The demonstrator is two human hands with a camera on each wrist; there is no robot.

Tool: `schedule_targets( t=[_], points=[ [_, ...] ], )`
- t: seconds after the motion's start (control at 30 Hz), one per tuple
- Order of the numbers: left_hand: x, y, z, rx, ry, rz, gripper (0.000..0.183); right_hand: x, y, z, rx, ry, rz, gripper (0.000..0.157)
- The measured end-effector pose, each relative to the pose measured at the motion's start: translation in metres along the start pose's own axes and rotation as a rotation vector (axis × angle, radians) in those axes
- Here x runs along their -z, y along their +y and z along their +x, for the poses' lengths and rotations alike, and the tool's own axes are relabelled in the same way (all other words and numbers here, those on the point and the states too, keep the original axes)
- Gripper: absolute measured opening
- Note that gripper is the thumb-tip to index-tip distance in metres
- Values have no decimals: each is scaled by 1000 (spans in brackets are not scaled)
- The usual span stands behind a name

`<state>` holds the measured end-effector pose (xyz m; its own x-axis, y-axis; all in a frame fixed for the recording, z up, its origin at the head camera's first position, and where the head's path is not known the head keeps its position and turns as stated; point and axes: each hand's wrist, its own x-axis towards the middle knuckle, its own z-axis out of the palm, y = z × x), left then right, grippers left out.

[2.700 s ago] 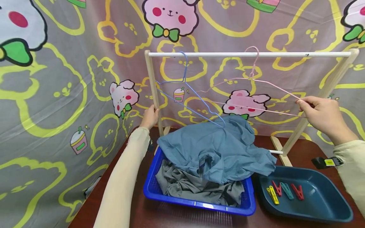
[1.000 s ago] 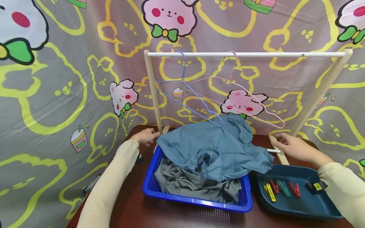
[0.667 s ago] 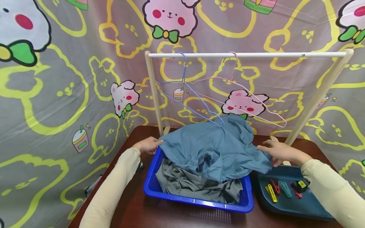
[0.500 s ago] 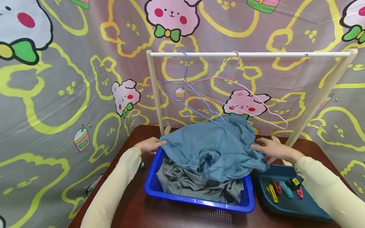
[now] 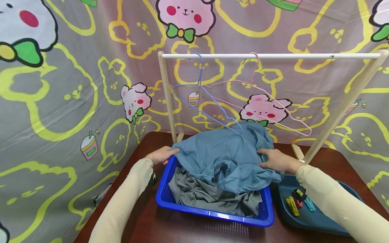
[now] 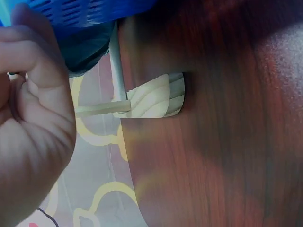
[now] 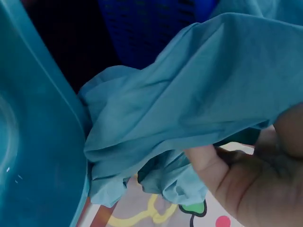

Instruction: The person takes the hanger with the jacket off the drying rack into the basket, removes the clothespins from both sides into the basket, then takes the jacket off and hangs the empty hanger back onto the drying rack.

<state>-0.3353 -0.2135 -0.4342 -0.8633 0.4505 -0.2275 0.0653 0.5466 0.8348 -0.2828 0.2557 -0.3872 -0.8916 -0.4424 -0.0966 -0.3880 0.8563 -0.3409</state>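
A crumpled blue shirt (image 5: pixel 209 145) lies heaped over the back of a blue plastic basket (image 5: pixel 188 205), its collar opening facing forward. Grey cloth (image 5: pixel 209 199) fills the basket below it. My left hand (image 5: pixel 159 155) is at the shirt's left corner above the basket's rim, fingertips on the fabric; the left wrist view shows its fingers curled near the basket wall (image 6: pixel 90 14). At the other side my right hand (image 5: pixel 278 160) grips the shirt, and in the right wrist view the thumb (image 7: pixel 208 168) tucks against a fold of the fabric (image 7: pixel 189 94).
Behind the basket stands a rack with a white rail (image 5: pixel 291 56) and wooden legs. A blue hanger (image 5: pixel 218 105) and a pink hanger (image 5: pixel 279 104) hang from it. A dark teal tray (image 5: pixel 322 219) with several clothespins (image 5: pixel 292 206) is at right, partly under my right sleeve.
The pink hanger was released and hangs left of where it was held. My left hand came off the rack post down to the shirt. My right hand moved down and left onto the shirt.
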Motion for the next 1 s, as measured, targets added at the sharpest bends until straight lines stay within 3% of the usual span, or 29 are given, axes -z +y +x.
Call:
schedule_targets(
  t=[0.1, 0.23, 0.33, 0.5, 0.7, 1.0],
  points=[
    [0, -1, 1, -16, -6, -3, 49, -2, 0, 1, 19, 57, -14, 54],
    [-1, -2, 2, -11, -2, -17, 50, -3, 0, -1, 68, 192, -49, 24],
    [0, -2, 1, -9, 8, -22, 51, -3, -1, -4, 96, 273, -56, 10],
    [-1, 0, -1, -21, 22, -14, 50, 0, -10, -10, 153, 396, -20, 6],
    [-1, 0, -1, -6, 37, -26, 50, -1, -41, -16, 241, 500, -2, 9],
    [-2, 4, -2, -5, 59, -8, 50, -18, -94, -33, 396, 445, -1, 16]
  ],
)
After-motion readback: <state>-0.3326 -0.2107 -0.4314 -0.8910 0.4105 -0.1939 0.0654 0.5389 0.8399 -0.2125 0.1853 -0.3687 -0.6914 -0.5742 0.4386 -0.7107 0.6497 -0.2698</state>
